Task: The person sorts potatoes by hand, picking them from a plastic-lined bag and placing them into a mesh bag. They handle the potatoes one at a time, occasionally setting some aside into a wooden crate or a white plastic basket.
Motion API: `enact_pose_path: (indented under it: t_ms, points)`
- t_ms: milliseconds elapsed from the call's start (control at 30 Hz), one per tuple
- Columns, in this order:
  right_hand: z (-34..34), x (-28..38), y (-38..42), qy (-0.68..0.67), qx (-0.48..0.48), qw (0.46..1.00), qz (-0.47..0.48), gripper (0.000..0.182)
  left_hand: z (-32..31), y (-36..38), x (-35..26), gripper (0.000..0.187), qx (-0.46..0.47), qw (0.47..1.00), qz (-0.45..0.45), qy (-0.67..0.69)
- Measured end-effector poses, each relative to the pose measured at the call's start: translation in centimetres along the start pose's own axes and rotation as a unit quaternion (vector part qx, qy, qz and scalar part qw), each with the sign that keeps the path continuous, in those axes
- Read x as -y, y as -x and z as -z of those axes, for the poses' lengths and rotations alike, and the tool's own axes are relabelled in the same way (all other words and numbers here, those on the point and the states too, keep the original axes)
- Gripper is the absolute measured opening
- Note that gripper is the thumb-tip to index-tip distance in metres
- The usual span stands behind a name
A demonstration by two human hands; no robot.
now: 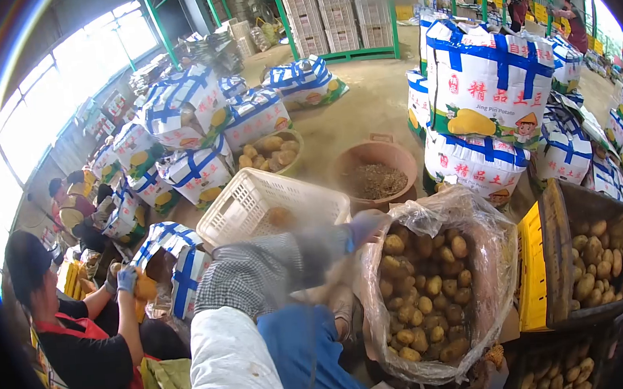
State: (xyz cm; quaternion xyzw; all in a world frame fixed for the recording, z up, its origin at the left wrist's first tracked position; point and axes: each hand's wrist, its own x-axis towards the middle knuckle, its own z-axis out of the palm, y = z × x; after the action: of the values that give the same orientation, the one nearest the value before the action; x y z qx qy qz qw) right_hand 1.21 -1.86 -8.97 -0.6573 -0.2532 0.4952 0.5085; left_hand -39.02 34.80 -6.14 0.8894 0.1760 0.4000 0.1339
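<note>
My left hand (366,230), in a blue glove, reaches out from a checkered sleeve over the left rim of a box. It is smeared by motion, so I cannot tell whether it holds anything. The box has a clear plastic liner (495,254) folded over its sides, and many potatoes (434,294) lie inside. Left of my hand a white slatted crate (243,192) stands tilted, with a blurred brown potato (278,217) in it. My right hand does not show.
Behind stand a reddish tub (369,147) of dark debris and a basket (301,165) of potatoes. A yellow crate (532,273) and a dark potato bin (557,242) are at right. Printed potato sacks (488,88) are stacked around. A gloved co-worker (83,333) sits at left.
</note>
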Motion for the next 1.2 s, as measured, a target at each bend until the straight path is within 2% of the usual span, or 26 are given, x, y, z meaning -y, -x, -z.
enact_pose_path:
  t_ms: [67,100,167,200,233,267,300,333,367,400,467,500,567,633,700,733,833,933,967,1000,1033,1100,1133,1167,1200]
  points:
    - [2.4,-0.8,0.9,-0.022,0.004,1.0,0.008,0.023,-2.4,-1.3,-2.8,0.021,-0.013,0.991,0.107,0.079]
    - [3.4,-1.2,1.2,-0.041,0.006,0.999,0.015,0.023,-2.8,-3.1,-5.7,0.02,0.058,0.939,0.25,0.23]
    - [5.1,-2.4,1.2,-0.102,-0.027,0.994,0.03,0.029,-5.1,-7.6,-13.7,0.019,0.189,0.859,0.397,0.264]
    - [4.9,-0.2,2.4,-0.081,-0.018,0.996,0.043,0.024,-4.3,-10.8,-17.9,0.019,0.248,0.87,0.396,0.154]
    - [5.0,0.7,3.3,-0.151,-0.029,0.988,0.018,0.025,-5.4,-11.5,-18.2,0.021,0.323,0.899,0.292,0.051]
    - [5.8,0.3,3.1,-0.097,-0.041,0.993,0.054,0.025,-6.6,-12.3,-18.5,0.023,0.373,0.91,0.165,-0.076]
    - [6.7,-0.3,2.8,-0.12,-0.038,0.989,0.076,0.026,-7.8,-13.0,-18.8,0.026,0.387,0.903,0.042,-0.183]
    - [7.6,-0.5,2.8,-0.158,-0.047,0.983,0.084,0.025,-8.5,-12.7,-17.3,0.024,0.351,0.927,-0.03,-0.131]
    - [7.7,-0.4,2.5,-0.198,-0.048,0.974,0.103,0.024,-9.9,-12.5,-18.2,0.024,0.314,0.936,0.159,-0.003]
    - [8.3,-0.3,2.4,-0.202,-0.057,0.973,0.093,0.024,-11.3,-12.3,-19.2,0.024,0.21,0.911,0.328,0.133]
    - [9.1,-0.1,2.8,-0.213,-0.067,0.972,0.073,0.024,-13.6,-11.2,-18.1,0.025,0.278,0.85,0.438,0.095]
    - [9.2,-0.2,2.7,-0.211,-0.086,0.971,0.071,0.024,-15.4,-7.3,-12.6,0.027,0.345,0.883,0.318,0.013]
    - [8.3,1.2,3.6,-0.19,-0.116,0.974,0.052,0.022,-17.1,-5.1,-10.0,0.03,0.418,0.862,0.268,-0.099]
    - [8.3,2.0,3.6,-0.169,-0.122,0.977,0.043,0.024,-19.0,-4.5,-12.1,0.034,0.442,0.776,0.419,-0.163]
    - [8.0,1.6,3.8,-0.143,-0.105,0.983,0.038,0.028,-23.5,-0.5,-8.1,0.047,0.379,0.795,0.462,-0.103]
    - [8.1,0.8,3.5,-0.205,-0.102,0.973,-0.019,0.029,-25.8,1.5,-6.2,0.054,0.345,0.801,0.483,-0.072]
    - [8.5,-0.9,2.7,-0.322,-0.098,0.932,-0.134,0.026,-31.3,2.5,-5.0,0.057,0.409,0.795,0.421,-0.153]
    - [8.1,-1.5,2.4,-0.269,-0.115,0.95,-0.105,0.022,-35.8,1.2,-5.4,0.06,0.525,0.722,0.353,-0.281]
    - [7.8,-1.9,2.5,-0.22,-0.118,0.966,-0.067,0.023,-36.7,1.4,-5.2,0.061,0.522,0.71,0.369,-0.295]
    - [7.7,-1.9,2.6,-0.183,-0.119,0.975,-0.048,0.024,-37.1,1.3,-5.1,0.062,0.494,0.712,0.411,-0.284]
    - [7.5,-1.8,2.7,-0.147,-0.121,0.981,-0.03,0.026,-38.4,3.9,-3.3,0.052,0.355,0.736,0.523,-0.241]
    - [7.3,-0.1,2.5,-0.109,-0.119,0.987,-0.028,0.029,-36.8,5.9,-2.2,0.044,0.257,0.783,0.552,-0.127]
    - [7.4,0.0,2.3,-0.114,-0.118,0.986,-0.041,0.032,-34.6,5.4,-1.9,0.044,0.305,0.822,0.478,-0.061]
    - [7.4,-0.1,2.2,-0.121,-0.116,0.984,-0.053,0.036,-32.8,4.3,-3.0,0.043,0.288,0.809,0.505,0.083]
    - [7.3,-0.1,2.4,-0.128,-0.114,0.983,-0.067,0.039,-30.9,3.0,-4.3,0.043,0.267,0.77,0.535,0.222]
